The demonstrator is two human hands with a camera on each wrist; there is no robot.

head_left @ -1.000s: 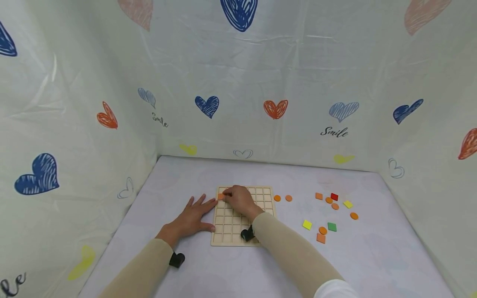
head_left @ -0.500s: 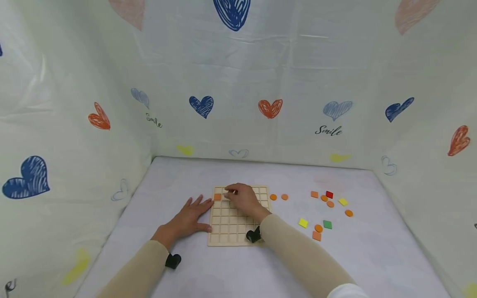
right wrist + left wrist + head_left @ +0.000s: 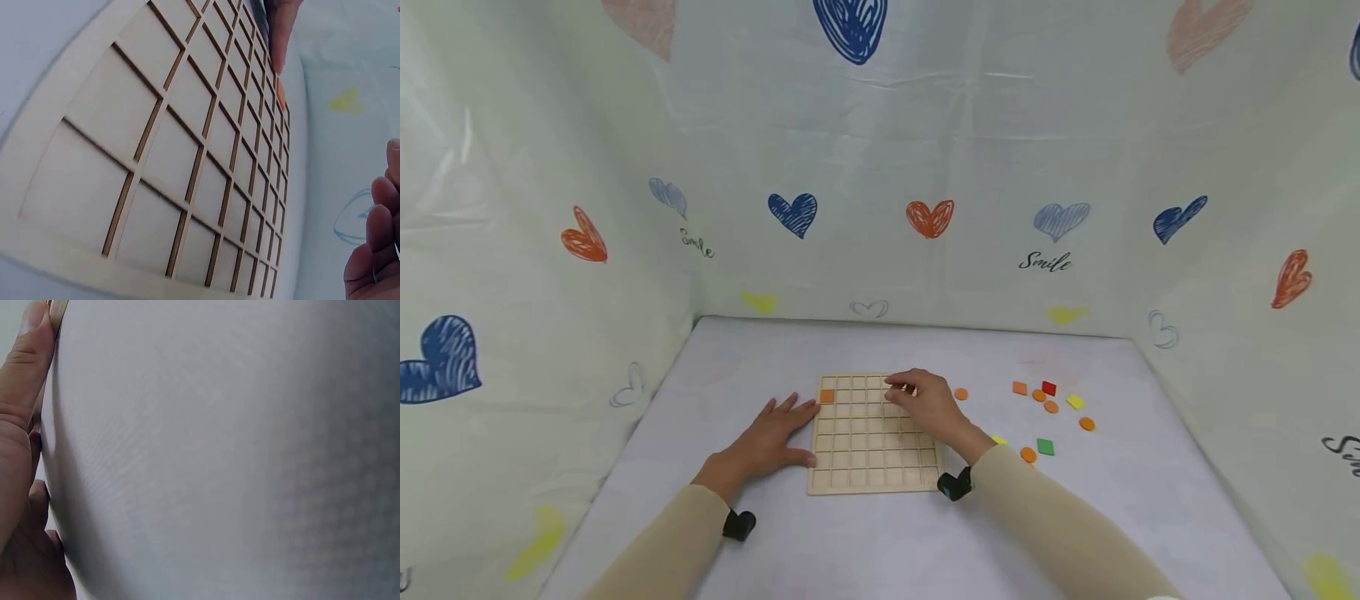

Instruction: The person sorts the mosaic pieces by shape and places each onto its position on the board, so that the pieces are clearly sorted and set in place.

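A light wooden grid board (image 3: 872, 458) lies on the table with an orange square tile (image 3: 827, 396) in a cell near its far left corner. My left hand (image 3: 763, 442) is spread flat, fingertips and thumb touching the board's left edge. Its thumb (image 3: 25, 369) shows against that edge in the left wrist view. My right hand (image 3: 932, 408) hovers over the board's far right part, fingers loosely bent, thumb and forefinger apart with nothing seen between them. In the right wrist view its fingers (image 3: 378, 219) are at the right edge, away from the cells.
Right of the board lie an orange disc (image 3: 961, 393), a red square (image 3: 1048, 388), a yellow square (image 3: 1075, 402), a green square (image 3: 1046, 447) and several other orange pieces. My right forearm partly covers another yellow square (image 3: 999, 440). A heart-printed cloth (image 3: 865, 150) encloses the table.
My right hand has left the orange tile in its cell and moved right across the board. My left hand has stayed at the board's edge. The whole head view has shifted slightly.
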